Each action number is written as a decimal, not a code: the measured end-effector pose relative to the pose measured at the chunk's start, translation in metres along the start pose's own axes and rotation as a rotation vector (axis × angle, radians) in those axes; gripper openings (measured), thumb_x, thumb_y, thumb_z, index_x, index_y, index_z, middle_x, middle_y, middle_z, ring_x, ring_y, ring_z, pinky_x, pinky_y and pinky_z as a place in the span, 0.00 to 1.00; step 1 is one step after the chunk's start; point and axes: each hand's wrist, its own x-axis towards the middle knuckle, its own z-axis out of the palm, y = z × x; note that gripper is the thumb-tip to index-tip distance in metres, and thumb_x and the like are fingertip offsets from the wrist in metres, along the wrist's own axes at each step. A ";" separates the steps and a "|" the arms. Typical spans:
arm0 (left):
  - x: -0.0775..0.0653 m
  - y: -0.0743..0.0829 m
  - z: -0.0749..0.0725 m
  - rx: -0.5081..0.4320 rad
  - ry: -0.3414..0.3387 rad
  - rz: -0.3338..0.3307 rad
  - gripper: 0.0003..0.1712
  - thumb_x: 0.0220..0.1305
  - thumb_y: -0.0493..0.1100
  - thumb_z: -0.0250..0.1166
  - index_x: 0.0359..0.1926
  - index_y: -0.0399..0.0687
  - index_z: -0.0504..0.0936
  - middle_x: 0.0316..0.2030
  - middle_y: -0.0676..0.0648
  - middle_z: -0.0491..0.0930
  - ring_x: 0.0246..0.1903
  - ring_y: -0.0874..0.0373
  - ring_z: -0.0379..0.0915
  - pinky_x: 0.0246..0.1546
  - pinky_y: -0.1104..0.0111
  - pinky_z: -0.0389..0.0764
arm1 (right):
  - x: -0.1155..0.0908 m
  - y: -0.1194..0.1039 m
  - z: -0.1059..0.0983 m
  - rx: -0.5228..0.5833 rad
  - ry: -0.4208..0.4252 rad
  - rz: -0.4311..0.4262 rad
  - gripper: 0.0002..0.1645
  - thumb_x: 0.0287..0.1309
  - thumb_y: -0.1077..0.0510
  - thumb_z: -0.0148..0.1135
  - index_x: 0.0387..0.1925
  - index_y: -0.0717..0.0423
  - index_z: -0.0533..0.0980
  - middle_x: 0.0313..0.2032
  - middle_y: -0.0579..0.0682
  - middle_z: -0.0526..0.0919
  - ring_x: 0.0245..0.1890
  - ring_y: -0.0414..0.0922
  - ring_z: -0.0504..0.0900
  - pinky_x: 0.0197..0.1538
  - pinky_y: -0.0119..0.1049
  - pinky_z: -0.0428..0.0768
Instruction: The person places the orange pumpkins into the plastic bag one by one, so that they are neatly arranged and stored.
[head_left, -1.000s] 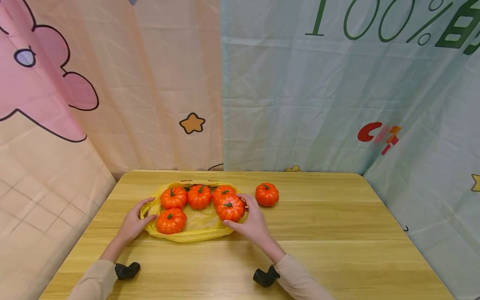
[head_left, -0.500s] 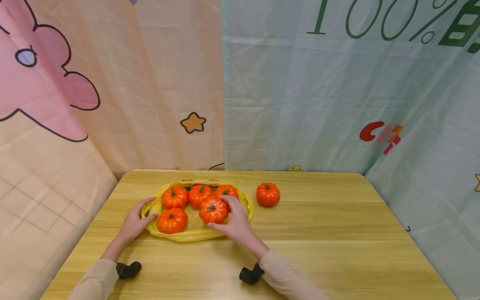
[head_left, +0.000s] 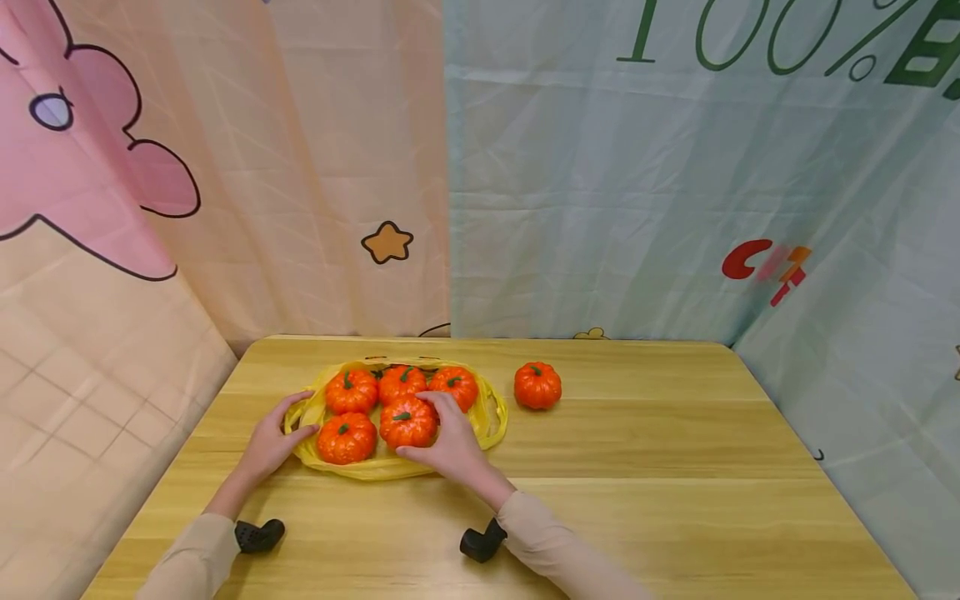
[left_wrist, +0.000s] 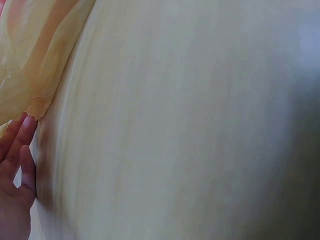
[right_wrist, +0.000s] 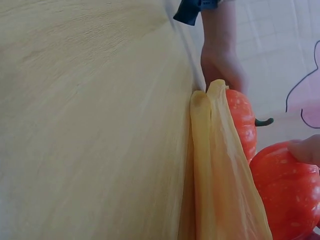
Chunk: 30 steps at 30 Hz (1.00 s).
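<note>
A yellow plastic bag lies spread with its mouth up on the table, several small orange pumpkins with green stems inside. My left hand holds the bag's left rim, thumb and fingers apart along the edge; in the left wrist view its fingers meet the yellow film. With thumb and fingers round its right side, my right hand grips a pumpkin at the front middle of the bag. Beside that one sits another pumpkin at front left. The right wrist view shows the thumb on the gripped pumpkin.
One more pumpkin stands on the wooden table, right of the bag. Printed curtains hang behind the table and at its sides. A black curved piece is at each wrist.
My right hand has carried its pumpkin leftward, from the bag's right side to beside the front left pumpkin. The left hand has stayed at the left rim.
</note>
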 end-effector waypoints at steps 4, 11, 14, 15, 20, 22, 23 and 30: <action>0.001 0.000 0.000 -0.002 0.003 0.005 0.33 0.64 0.43 0.63 0.66 0.38 0.64 0.66 0.28 0.61 0.64 0.30 0.56 0.61 0.36 0.59 | 0.002 -0.001 0.002 -0.003 -0.005 0.005 0.44 0.41 0.49 0.78 0.61 0.50 0.69 0.58 0.51 0.72 0.58 0.48 0.74 0.59 0.46 0.76; 0.001 0.001 0.001 -0.002 0.010 0.016 0.32 0.64 0.43 0.63 0.66 0.38 0.64 0.66 0.28 0.61 0.64 0.30 0.57 0.61 0.37 0.60 | 0.005 0.001 0.006 -0.030 -0.015 0.025 0.44 0.40 0.50 0.78 0.61 0.52 0.69 0.57 0.52 0.71 0.56 0.49 0.75 0.58 0.46 0.77; 0.001 0.001 0.001 -0.001 0.015 0.020 0.32 0.64 0.43 0.63 0.66 0.38 0.65 0.66 0.27 0.61 0.64 0.30 0.57 0.60 0.36 0.60 | 0.007 0.003 0.008 -0.049 -0.020 0.032 0.45 0.40 0.50 0.78 0.61 0.51 0.69 0.56 0.52 0.71 0.55 0.49 0.75 0.58 0.45 0.77; 0.001 0.001 0.001 -0.001 0.015 0.020 0.32 0.64 0.43 0.63 0.66 0.38 0.65 0.66 0.27 0.61 0.64 0.30 0.57 0.60 0.36 0.60 | 0.007 0.004 0.009 -0.054 -0.021 0.032 0.45 0.40 0.50 0.78 0.61 0.51 0.69 0.56 0.52 0.71 0.55 0.49 0.75 0.58 0.45 0.77; 0.001 0.000 0.001 -0.001 0.011 0.017 0.32 0.64 0.43 0.63 0.66 0.39 0.64 0.66 0.28 0.61 0.64 0.30 0.57 0.61 0.37 0.60 | 0.007 0.005 0.011 -0.057 -0.025 0.031 0.45 0.40 0.50 0.78 0.61 0.51 0.69 0.55 0.53 0.71 0.55 0.50 0.76 0.57 0.46 0.77; 0.001 0.000 0.001 0.003 0.008 0.016 0.33 0.64 0.42 0.63 0.66 0.39 0.64 0.66 0.28 0.61 0.64 0.30 0.57 0.61 0.37 0.60 | 0.006 0.005 0.012 -0.059 -0.028 0.033 0.44 0.40 0.50 0.78 0.61 0.51 0.69 0.55 0.53 0.71 0.54 0.50 0.76 0.57 0.45 0.78; 0.001 0.000 0.000 0.005 0.008 0.016 0.33 0.64 0.42 0.63 0.66 0.38 0.64 0.66 0.28 0.61 0.64 0.29 0.57 0.61 0.37 0.60 | 0.005 0.005 0.012 -0.060 -0.031 0.036 0.44 0.40 0.50 0.78 0.61 0.51 0.69 0.55 0.52 0.71 0.54 0.50 0.76 0.57 0.45 0.78; -0.001 0.000 0.000 0.004 0.003 0.005 0.32 0.64 0.43 0.62 0.66 0.39 0.64 0.67 0.27 0.60 0.64 0.29 0.56 0.61 0.36 0.59 | 0.004 0.009 0.016 -0.061 -0.044 0.029 0.44 0.39 0.49 0.79 0.60 0.50 0.70 0.55 0.51 0.72 0.53 0.48 0.76 0.56 0.44 0.78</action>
